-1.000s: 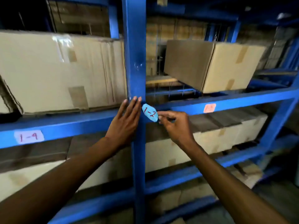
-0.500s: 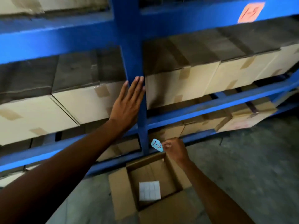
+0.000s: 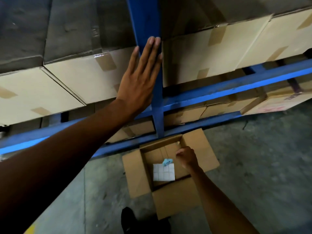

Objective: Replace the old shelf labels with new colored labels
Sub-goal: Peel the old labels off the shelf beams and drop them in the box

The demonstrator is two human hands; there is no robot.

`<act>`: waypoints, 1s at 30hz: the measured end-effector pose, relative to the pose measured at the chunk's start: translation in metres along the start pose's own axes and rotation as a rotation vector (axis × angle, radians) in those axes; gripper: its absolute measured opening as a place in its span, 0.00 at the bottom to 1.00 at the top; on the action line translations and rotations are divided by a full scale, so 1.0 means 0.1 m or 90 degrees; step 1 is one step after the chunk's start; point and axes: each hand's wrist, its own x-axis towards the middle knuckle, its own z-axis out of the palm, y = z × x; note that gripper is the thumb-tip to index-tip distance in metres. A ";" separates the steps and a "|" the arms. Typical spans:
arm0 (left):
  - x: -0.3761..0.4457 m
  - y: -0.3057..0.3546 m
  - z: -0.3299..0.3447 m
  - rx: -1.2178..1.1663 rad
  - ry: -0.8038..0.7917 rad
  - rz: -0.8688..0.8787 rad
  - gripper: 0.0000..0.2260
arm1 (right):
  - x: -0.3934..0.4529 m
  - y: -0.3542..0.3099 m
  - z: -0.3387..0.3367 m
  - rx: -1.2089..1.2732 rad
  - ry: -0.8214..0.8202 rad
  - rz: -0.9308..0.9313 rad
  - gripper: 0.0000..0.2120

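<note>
My left hand (image 3: 140, 76) lies flat and open against the blue upright post (image 3: 145, 19) of the rack, fingers pointing up. My right hand (image 3: 186, 157) hovers with curled fingers over an open cardboard box (image 3: 135, 174) on the floor. The old light-blue label (image 3: 167, 162), crumpled, sits inside the box just left of and below my fingertips, a small gap apart from them. It rests at the top edge of a white sheet of blank labels (image 3: 163, 173) on the box bottom.
Taped cartons (image 3: 202, 58) fill the shelf levels on both sides of the post. A blue beam (image 3: 219, 93) runs below them, with more cartons (image 3: 276, 102) under it. The floor (image 3: 261, 166) is grey concrete. My dark shoe (image 3: 128, 218) stands by the box's near flap.
My view has tilted down from the shelf beam to the floor box. My right hand carried the blue 1-2 label down into the box, and the label now sits apart from the fingers.
</note>
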 end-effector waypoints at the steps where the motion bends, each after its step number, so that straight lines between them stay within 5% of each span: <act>1: 0.00 0.00 0.01 0.008 0.008 -0.002 0.38 | 0.01 0.01 0.01 0.007 0.007 0.001 0.09; 12: 0.00 -0.06 -0.05 -0.028 -0.006 0.044 0.42 | 0.03 -0.25 -0.10 0.109 0.067 0.001 0.06; 19: -0.35 -0.76 -0.48 -0.282 0.024 -0.007 0.37 | -0.41 -1.82 -0.63 0.244 0.300 -0.316 0.07; 24: -1.01 -1.78 -0.65 -0.252 0.134 -0.096 0.37 | -1.04 -3.21 -0.80 0.310 0.531 -0.572 0.07; 30: -1.73 -2.90 -0.66 -0.158 0.178 -0.202 0.40 | -1.61 -4.22 -0.29 0.285 0.662 -0.713 0.15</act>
